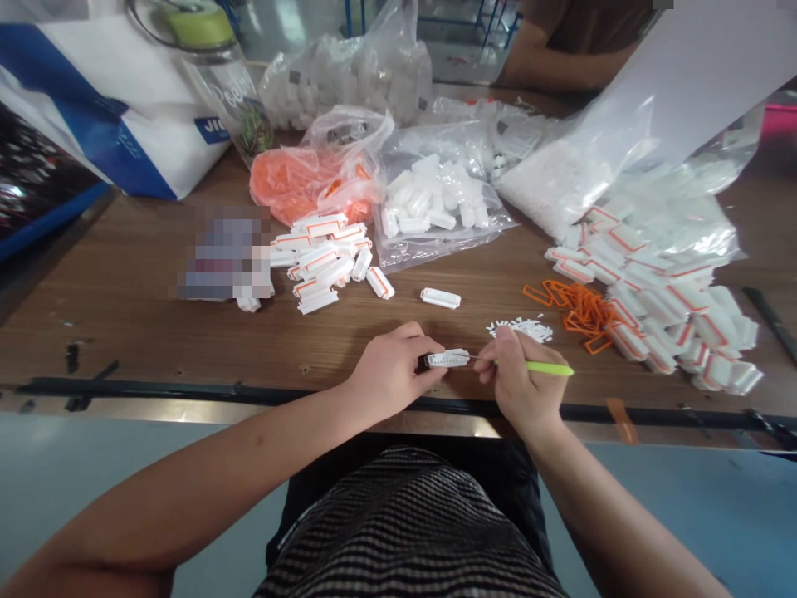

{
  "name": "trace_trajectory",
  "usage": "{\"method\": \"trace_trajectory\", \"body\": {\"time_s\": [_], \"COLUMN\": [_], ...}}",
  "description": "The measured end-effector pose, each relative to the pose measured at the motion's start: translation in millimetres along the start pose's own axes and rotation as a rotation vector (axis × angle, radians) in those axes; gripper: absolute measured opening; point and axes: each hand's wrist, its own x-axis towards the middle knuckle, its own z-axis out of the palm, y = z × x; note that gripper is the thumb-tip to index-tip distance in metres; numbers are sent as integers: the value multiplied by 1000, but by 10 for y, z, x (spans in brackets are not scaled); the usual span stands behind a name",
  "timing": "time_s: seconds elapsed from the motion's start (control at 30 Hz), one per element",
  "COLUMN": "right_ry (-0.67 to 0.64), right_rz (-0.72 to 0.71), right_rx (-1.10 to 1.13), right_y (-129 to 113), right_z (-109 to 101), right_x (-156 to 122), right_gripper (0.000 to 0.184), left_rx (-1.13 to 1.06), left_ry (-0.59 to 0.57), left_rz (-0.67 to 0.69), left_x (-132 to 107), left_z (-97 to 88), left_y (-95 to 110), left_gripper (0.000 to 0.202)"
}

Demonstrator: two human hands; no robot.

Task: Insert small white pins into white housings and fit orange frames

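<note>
White plastic part (449, 359) just below frame centre
The left hand (395, 367) has the part in a pinching grip; the right hand (523, 378) pinches a green-handled tool (549, 368), its tip by the part's right end. Small white pieces (532, 330) lie nearby.

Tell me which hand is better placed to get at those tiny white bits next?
Probably the right hand: it is just beside the tiny white bits and holds a thin-tipped green tool. The left hand is farther away, holding a white block.
</note>
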Motion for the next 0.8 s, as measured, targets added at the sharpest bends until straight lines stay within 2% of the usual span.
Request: {"method": "trace_trajectory", "body": {"time_s": [0.1,0.33,0.47,0.7,0.8], "right_ry": [-31,45,27,-72,-46], "right_rz": [-13,34,23,-77,-60], "right_rx": [-27,98,56,-57,-36], "right_y": [-3,18,9,-38,-24], "right_z": [-3,-4,-9,-44,-39], "right_x": [5,-23,-25,-5,-18], "right_gripper": [50,51,50,49,48], "left_rx": [1,-12,-10,-9,-5], "left_ry": [5,12,11,3,13], "left_rz": [3,3,0,-13,-13], "left_x": [2,4,2,7,6], "left_z": [3,11,17,10,8], "left_y": [-9,-15,-25,-11,-7], "left_gripper": [13,13,16,15,14]}}
